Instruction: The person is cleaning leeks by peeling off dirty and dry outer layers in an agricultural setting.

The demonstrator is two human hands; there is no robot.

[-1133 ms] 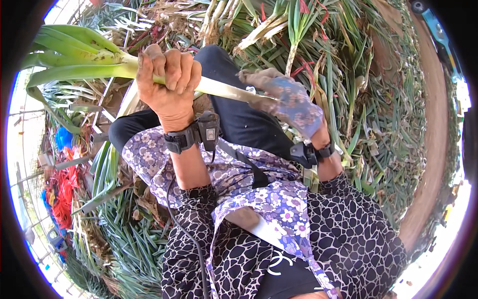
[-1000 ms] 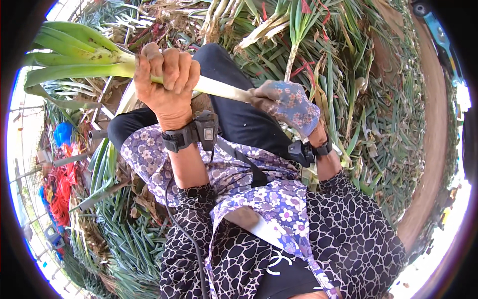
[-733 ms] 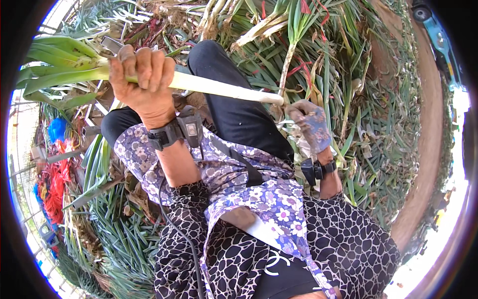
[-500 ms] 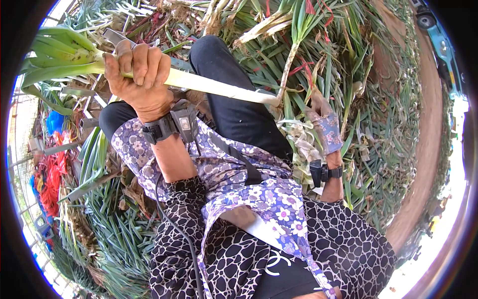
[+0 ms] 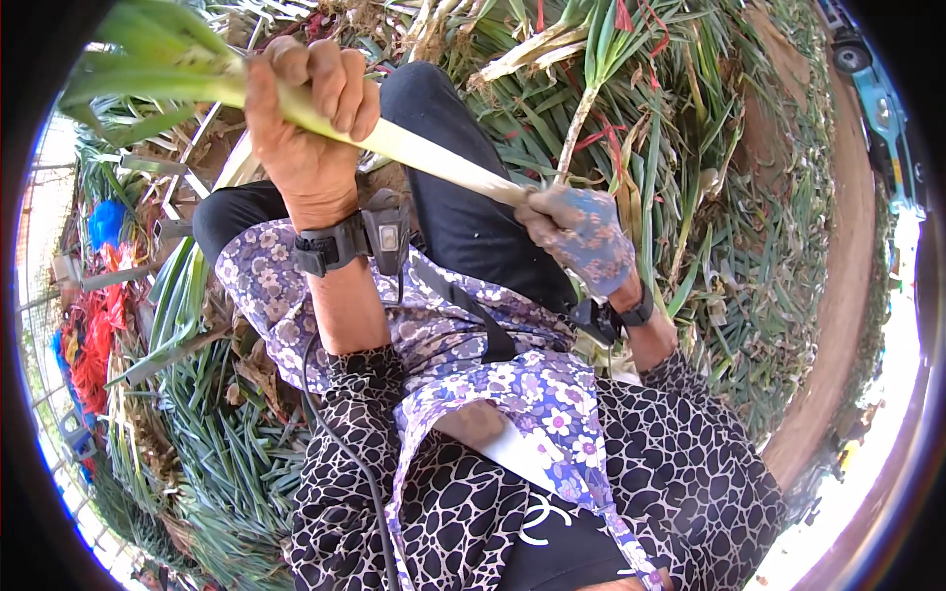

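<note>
A thick leek [image 5: 424,153] slants across my lap, green leaves at the upper left and pale root end toward the middle. My left hand [image 5: 313,123], bare, is wrapped round its shaft just below the leaves. At the root end my right hand [image 5: 579,231], in a patterned fingerless-looking glove, is closed on the tip, which its fingers cover. Directly behind that hand, another leek [image 5: 581,118] with a dirty stem lies on the pile. Both wrists carry black strapped devices.
Heaped leeks [image 5: 690,177] spread ahead and to the right, with more leek leaves [image 5: 227,463] at lower left. Red plastic strands [image 5: 94,360] and a blue bundle [image 5: 105,225] lie at the left. A dirt path [image 5: 838,295] and a turquoise vehicle [image 5: 885,128] are far right.
My right hand has moved left from the pile and closed on the leek's root end. My left hand has shifted slightly right and up with the leek.
</note>
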